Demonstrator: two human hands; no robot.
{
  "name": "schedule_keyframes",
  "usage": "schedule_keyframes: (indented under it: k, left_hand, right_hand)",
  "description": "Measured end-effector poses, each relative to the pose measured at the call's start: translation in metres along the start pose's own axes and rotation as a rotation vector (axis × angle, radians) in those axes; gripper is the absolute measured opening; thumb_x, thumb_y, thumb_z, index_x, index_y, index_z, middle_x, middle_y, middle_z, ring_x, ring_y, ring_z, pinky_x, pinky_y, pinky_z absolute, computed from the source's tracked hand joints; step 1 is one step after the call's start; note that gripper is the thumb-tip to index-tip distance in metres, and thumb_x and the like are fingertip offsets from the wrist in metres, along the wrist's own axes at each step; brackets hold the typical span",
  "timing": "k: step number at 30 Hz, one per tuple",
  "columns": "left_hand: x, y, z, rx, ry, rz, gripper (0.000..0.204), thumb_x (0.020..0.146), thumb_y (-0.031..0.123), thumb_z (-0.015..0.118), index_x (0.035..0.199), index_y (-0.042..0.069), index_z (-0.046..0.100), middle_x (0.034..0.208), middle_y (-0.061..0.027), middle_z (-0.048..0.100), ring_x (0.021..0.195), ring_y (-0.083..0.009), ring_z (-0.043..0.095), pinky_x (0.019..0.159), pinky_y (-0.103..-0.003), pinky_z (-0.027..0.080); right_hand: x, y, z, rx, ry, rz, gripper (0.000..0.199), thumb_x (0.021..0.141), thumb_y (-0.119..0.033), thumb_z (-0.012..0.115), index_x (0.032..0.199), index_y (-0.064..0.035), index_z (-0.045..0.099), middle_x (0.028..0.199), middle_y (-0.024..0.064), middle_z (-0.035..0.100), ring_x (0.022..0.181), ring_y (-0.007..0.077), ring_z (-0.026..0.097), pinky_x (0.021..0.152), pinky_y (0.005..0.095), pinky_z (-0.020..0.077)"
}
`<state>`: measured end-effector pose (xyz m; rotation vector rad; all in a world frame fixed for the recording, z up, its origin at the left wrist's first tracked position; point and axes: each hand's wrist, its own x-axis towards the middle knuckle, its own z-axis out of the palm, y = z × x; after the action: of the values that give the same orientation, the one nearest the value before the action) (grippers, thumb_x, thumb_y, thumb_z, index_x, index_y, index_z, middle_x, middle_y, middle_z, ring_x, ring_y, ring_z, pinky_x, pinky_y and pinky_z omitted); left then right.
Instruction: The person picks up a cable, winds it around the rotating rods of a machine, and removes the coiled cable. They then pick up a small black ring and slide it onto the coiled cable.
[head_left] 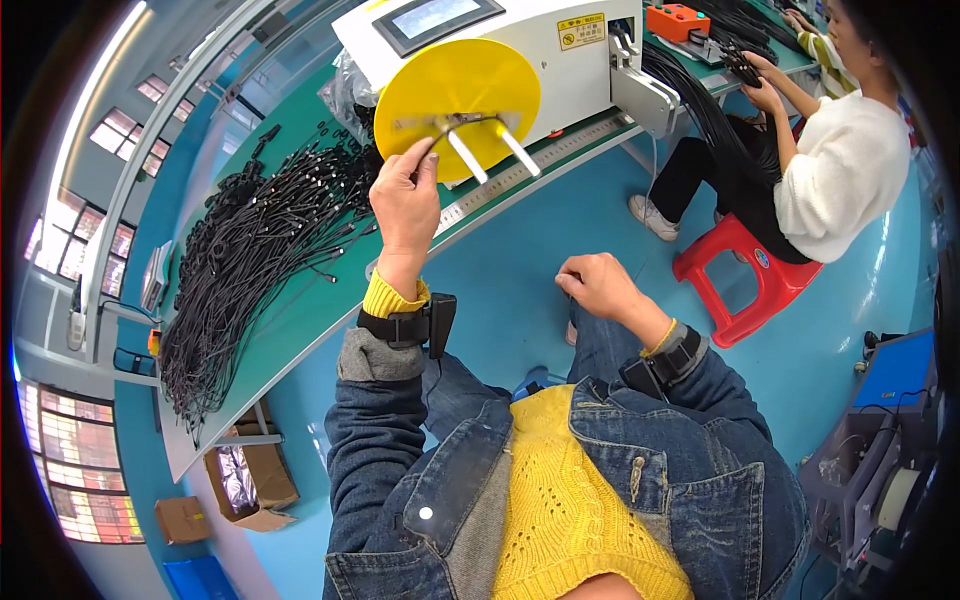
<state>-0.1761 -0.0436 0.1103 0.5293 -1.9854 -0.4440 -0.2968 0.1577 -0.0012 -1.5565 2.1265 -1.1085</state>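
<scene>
My left hand [405, 205] is raised in front of the yellow disc [460, 85] of a white winding machine. Its thumb and forefinger are pinched on a thin black cable [442, 134], which runs toward the two pale metal posts [467, 155] on the disc. Around the posts a dark band looks smeared by motion. Lower and to the right, my right hand [605, 287] is closed above my lap. A small dark bit shows at its fingertips, too hidden to name. Both my wrists wear black straps with small boxes.
Loose black cables [260, 230] are heaped on the green table [300, 345] left of the machine. A metal ruler [560, 150] lies along its front edge. To the right, a person [840, 170] on a red stool [745, 285] handles black cables. Cardboard boxes [270, 480] stand at lower left.
</scene>
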Motion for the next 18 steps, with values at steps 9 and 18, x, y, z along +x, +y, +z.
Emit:
schedule_keyframes:
  k: [9, 18]
  left_hand:
    - [-0.011, 0.017, -0.012, 0.108, -0.023, 0.088, 0.016, 0.082, 0.011, 0.06, 0.095, 0.004, 0.065, 0.066, -0.0094, 0.055, 0.056, -0.02, 0.052, 0.053, -0.029, 0.042]
    - [-0.036, 0.022, -0.001, -0.145, -0.022, -0.068, 0.018, 0.083, 0.007, 0.058, 0.1, 0.0, 0.062, 0.067, -0.0101, 0.056, 0.055, -0.0157, 0.05, 0.052, -0.027, 0.04]
  right_hand:
    - [-0.009, 0.004, 0.008, 0.049, -0.123, 0.01, 0.018, 0.077, -0.018, 0.058, 0.079, -0.0017, 0.065, 0.071, 0.0159, 0.062, 0.069, 0.0325, 0.061, 0.064, 0.0392, 0.0475]
    - [-0.001, 0.009, 0.015, 0.067, -0.212, 0.064, 0.02, 0.078, -0.02, 0.057, 0.08, -0.0018, 0.065, 0.071, 0.0167, 0.062, 0.07, 0.0337, 0.06, 0.065, 0.0407, 0.0472]
